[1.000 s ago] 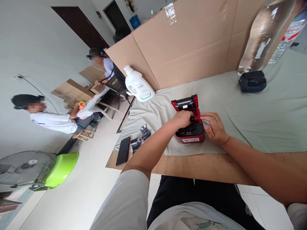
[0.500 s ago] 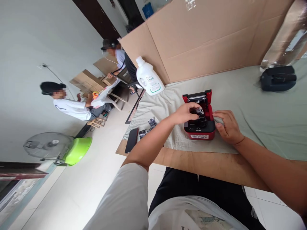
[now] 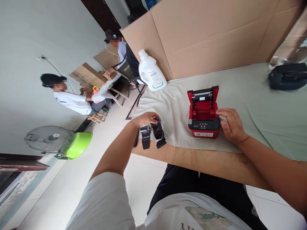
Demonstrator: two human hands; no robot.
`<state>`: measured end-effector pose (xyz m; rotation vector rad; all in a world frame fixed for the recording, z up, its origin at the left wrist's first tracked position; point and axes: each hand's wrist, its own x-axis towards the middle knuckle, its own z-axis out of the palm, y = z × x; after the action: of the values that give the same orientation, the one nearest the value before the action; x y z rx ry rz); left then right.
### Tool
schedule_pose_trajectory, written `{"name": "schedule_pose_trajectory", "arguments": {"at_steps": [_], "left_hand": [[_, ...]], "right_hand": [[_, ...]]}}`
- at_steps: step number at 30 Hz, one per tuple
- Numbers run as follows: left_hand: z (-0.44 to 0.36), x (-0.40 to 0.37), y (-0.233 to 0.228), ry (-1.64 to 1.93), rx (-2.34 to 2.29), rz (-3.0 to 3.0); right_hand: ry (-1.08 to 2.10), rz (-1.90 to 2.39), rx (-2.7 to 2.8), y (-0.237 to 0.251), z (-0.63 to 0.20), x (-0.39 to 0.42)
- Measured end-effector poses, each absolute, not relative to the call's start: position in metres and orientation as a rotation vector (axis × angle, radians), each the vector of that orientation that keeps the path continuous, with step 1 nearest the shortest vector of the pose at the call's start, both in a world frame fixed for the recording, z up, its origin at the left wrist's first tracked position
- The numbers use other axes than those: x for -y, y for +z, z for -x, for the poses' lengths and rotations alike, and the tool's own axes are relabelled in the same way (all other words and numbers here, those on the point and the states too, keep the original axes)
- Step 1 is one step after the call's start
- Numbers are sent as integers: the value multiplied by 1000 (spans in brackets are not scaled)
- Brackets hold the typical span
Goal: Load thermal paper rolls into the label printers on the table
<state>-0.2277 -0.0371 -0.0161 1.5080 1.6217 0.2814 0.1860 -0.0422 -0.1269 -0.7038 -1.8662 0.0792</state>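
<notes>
Head view: my two hands at work.
Left hand (image 3: 146,118): closed on black ribbon roll (image 3: 157,128).
Right hand (image 3: 230,125): open, steadying red plastic label printer (image 3: 203,118), lid up.
Care: I'd keep the printer braced.

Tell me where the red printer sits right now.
In the head view the red printer sits lid-open on the grey-green cloth, right of centre. The right hand touches its right side; the white bottle stands behind it to the left.

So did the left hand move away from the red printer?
Yes. The left hand has moved left, off the red printer, to the black rolls by the table's left edge. The right hand stays beside the printer.
</notes>
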Motion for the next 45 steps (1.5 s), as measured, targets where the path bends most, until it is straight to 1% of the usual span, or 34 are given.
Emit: {"name": "schedule_pose_trajectory", "arguments": {"at_steps": [5,11,14,17,19,22,25,29,33,35,40,43,45], "left_hand": [[221,27,-48,195,-1748,-1742],[210,17,-67,102,-1843,-1855],[217,23,-64,121,-1877,-1864],[238,32,-52,123,-2031,-1828],[254,40,-43,48,-2126,-1794],[273,55,-40,-126,-2140,-1772],[277,71,-49,-227,-2140,-1805],[275,85,-59,-267,-2164,-1863],[273,89,-39,-340,-2160,-1827],[269,91,-18,-317,-2039,-1788],[223,95,42,-81,-1349,-1741],[173,88,61,-41,-1091,-1708],[135,75,63,-13,-948,-1720]], "right_hand": [[95,680,1854,-126,-186,42],[87,690,1882,-126,-188,42],[113,695,1884,-126,-188,43],[115,677,1871,-127,-188,42],[120,676,1862,-127,-187,42],[118,678,1865,-126,-187,42],[107,679,1882,-125,-187,42],[102,688,1885,-125,-187,42],[109,702,1881,-127,-187,42],[118,709,1883,-128,-187,41],[116,721,1872,-126,-186,42],[83,728,1856,-121,-183,45],[45,699,1846,-118,-182,47]]}}
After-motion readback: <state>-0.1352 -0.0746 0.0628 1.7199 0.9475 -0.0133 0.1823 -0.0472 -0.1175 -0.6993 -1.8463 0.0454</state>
